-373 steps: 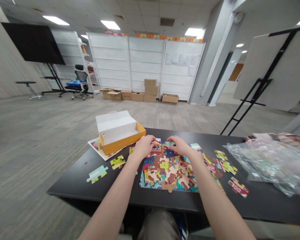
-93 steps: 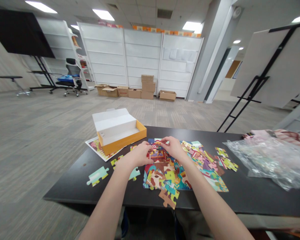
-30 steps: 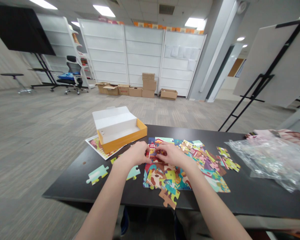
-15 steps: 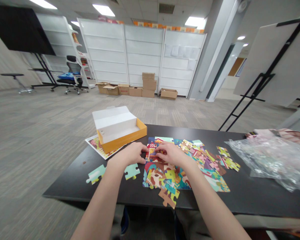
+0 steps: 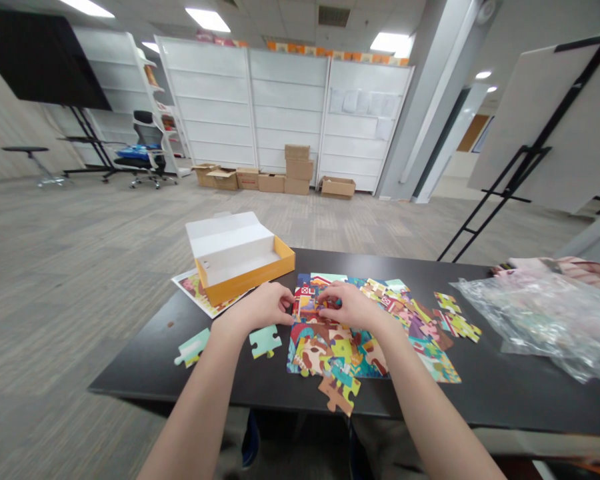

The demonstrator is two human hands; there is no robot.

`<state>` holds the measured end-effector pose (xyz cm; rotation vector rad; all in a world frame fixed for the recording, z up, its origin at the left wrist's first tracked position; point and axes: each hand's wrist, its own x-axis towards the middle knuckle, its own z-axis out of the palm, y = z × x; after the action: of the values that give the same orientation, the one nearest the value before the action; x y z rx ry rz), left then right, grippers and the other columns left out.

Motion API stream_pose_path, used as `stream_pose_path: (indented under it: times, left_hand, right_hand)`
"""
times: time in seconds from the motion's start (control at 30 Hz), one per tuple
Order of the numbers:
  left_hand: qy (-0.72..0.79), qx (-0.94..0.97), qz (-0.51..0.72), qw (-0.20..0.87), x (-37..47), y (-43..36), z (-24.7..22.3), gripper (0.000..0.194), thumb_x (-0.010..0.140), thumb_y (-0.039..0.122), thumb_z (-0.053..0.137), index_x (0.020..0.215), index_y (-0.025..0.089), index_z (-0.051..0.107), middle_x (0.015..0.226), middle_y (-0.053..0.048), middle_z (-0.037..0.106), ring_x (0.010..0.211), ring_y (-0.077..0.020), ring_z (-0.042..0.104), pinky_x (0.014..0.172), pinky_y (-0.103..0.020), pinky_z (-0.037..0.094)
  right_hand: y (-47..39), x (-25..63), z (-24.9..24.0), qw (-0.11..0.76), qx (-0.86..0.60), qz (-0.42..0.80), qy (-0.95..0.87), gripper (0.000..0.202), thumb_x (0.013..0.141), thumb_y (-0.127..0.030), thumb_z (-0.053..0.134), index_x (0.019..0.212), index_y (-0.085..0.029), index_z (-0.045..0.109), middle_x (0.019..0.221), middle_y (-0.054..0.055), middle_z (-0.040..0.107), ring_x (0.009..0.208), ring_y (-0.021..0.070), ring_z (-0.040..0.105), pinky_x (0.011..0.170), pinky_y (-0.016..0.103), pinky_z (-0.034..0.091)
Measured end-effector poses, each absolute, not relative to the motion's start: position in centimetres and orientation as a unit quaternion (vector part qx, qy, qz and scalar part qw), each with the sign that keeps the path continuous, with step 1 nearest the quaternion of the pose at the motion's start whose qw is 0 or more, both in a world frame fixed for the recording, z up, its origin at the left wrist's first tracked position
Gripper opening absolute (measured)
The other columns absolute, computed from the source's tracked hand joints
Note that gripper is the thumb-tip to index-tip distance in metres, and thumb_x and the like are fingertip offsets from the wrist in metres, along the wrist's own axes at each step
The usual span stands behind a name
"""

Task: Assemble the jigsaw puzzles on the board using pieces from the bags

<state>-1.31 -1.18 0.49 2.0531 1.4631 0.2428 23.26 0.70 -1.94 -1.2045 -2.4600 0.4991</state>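
My left hand (image 5: 270, 305) is at the left edge of a jigsaw puzzle board (image 5: 292, 363), fingers bent and apart, with no piece visible in it. My right hand (image 5: 344, 305) is over the upper part of the board, its thumb and fingers curved with a gap between them; puzzle colours show in the gap. Between the hands lies a puzzle piece with a red barn and orange patch (image 5: 307, 305). Loose jigsaw pieces (image 5: 340, 380) overlap on the lower part of the board, and more (image 5: 415, 320) are heaped right of my right hand.
An open yellow box (image 5: 250, 275) with a white inside stands on a picture sheet (image 5: 187, 283). Two pale green pieces (image 5: 265, 341) lie near my left forearm. Crumpled clear plastic (image 5: 555, 320) covers the table's right side. Several pieces (image 5: 457, 325) lie beside it.
My right hand has shifted slightly right, uncovering more of the barn piece. My left hand's fingers have drawn in a little at the board's edge. The loose pieces look unmoved.
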Motion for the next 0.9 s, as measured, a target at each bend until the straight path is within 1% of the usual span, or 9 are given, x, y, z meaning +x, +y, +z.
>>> stream_pose_path:
  times: [0.13,0.23,0.4,0.63,0.8,0.9]
  left_hand:
    - [0.547,0.786,0.098,0.272,-0.7,-1.3,0.3,0.035,0.068,0.04,0.075,0.095,0.017,0.078,0.087,-0.007,0.078,0.081,-0.0219,0.071,0.069,-0.025,0.052]
    - [0.547,0.793,0.096,0.252,-0.2,-1.1,-0.1,0.03,0.068,0.038,0.075,0.091,0.019,0.079,0.081,-0.005,0.078,0.077,-0.021,0.071,0.068,-0.024,0.05]
    - [0.546,0.797,0.093,0.242,0.3,-0.9,-0.4,0.026,0.067,0.033,0.075,0.089,0.02,0.08,0.078,-0.005,0.077,0.075,-0.0204,0.071,0.067,-0.024,0.051]
    - [0.551,0.795,0.096,0.235,0.5,-1.1,0.1,0.024,0.067,0.033,0.077,0.087,0.019,0.08,0.082,-0.007,0.078,0.079,-0.022,0.072,0.069,-0.025,0.052]
    - [0.555,0.795,0.09,0.227,0.6,-1.0,-0.1,0.024,0.067,0.03,0.077,0.088,0.02,0.08,0.085,-0.007,0.078,0.079,-0.0218,0.072,0.07,-0.026,0.053]
    - [0.554,0.795,0.089,0.229,0.5,-0.9,-0.1,0.024,0.067,0.031,0.078,0.088,0.02,0.079,0.085,-0.006,0.078,0.079,-0.0217,0.072,0.069,-0.025,0.053]
  right_hand:
    - [0.6,23.4,-1.7,0.155,-0.42,0.186,-0.875,0.036,0.074,-0.04,0.084,0.1,-0.018,0.076,0.097,0.007,0.068,0.09,0.0212,0.061,0.08,0.031,0.044]
    - [0.5,23.3,-1.6,0.145,-0.423,0.196,-0.872,0.044,0.068,-0.042,0.087,0.102,-0.017,0.075,0.101,0.008,0.067,0.093,0.0225,0.061,0.081,0.032,0.045]
    - [0.4,23.3,-1.5,0.145,-0.431,0.199,-0.868,0.037,0.071,-0.039,0.085,0.1,-0.018,0.076,0.099,0.008,0.067,0.089,0.0212,0.06,0.079,0.031,0.045]
    - [0.6,23.4,-1.4,0.136,-0.424,0.195,-0.874,0.032,0.073,-0.037,0.084,0.099,-0.019,0.078,0.096,0.007,0.067,0.088,0.0207,0.06,0.077,0.03,0.044]
    - [0.5,23.4,-1.2,0.138,-0.411,0.189,-0.881,0.03,0.073,-0.035,0.084,0.099,-0.02,0.079,0.098,0.007,0.069,0.092,0.0221,0.061,0.08,0.03,0.044]
    - [0.4,23.4,-1.2,0.136,-0.41,0.191,-0.881,0.029,0.075,-0.035,0.083,0.1,-0.02,0.08,0.099,0.008,0.069,0.091,0.0222,0.062,0.081,0.031,0.045]
